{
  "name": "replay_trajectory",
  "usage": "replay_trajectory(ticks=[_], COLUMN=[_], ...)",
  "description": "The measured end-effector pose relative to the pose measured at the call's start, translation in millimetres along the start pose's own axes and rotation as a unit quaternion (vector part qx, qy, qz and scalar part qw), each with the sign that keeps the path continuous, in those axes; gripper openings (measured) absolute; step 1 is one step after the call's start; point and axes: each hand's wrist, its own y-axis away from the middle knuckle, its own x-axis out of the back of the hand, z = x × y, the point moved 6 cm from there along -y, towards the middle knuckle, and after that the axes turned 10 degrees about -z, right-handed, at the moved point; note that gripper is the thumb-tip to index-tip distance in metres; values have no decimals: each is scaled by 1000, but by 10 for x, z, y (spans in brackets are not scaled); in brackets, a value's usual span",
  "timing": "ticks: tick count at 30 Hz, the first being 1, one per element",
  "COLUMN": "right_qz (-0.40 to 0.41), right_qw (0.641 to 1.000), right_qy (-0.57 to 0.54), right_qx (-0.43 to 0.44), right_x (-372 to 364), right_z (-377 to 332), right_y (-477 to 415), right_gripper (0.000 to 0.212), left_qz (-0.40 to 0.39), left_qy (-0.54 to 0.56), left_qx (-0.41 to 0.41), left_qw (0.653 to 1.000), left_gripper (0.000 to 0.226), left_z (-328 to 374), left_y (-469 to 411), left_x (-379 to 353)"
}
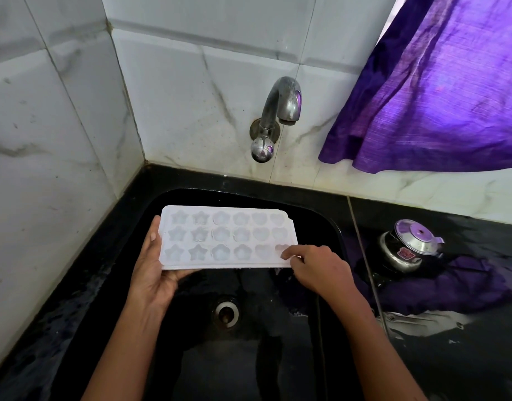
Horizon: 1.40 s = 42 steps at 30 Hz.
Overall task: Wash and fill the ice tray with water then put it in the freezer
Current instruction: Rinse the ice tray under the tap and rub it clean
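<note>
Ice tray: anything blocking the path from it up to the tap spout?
Nothing visible. The ice tray is held by the left hand and right hand over the sink, and the space between it and the tap spout is open air.

tray: ice tray (228,237) sits over the sink (234,366), toward its back, below and a bit left of the tap (281,111)
hands: left hand (152,270) holds the tray's left end, right hand (315,267) holds its near right corner
tap: on the back wall, above the sink's far edge
drain (226,312): in the sink floor, nearer than the tray
pot (411,244): on the counter (451,357), right of the sink
curtain (437,96): hangs top right, above the pot
</note>
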Motion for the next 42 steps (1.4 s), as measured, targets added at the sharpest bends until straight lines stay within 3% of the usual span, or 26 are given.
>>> replay_trajectory(ticks=[16,23,36,42], right_qz=[7,51,-10,6], right_qw=[1000,997,998,998], right_qy=[6,-45,17,38], right_qx=[15,46,55,46], right_x=[13,138,-46,-36], right_z=[-70,-161,-373,-322], right_y=[19,48,46,50], right_gripper=[33,31,37,33], left_qz=[7,4,2,0], left_qy=[0,-1,8,1], left_qx=[4,-2,-5,-2], left_qw=[1000,1000,1000,1000], left_gripper=[39,38,37,23], left_z=[9,33,38,38], left_y=[-8,0,33,45], left_x=[2,-37,-123,-81])
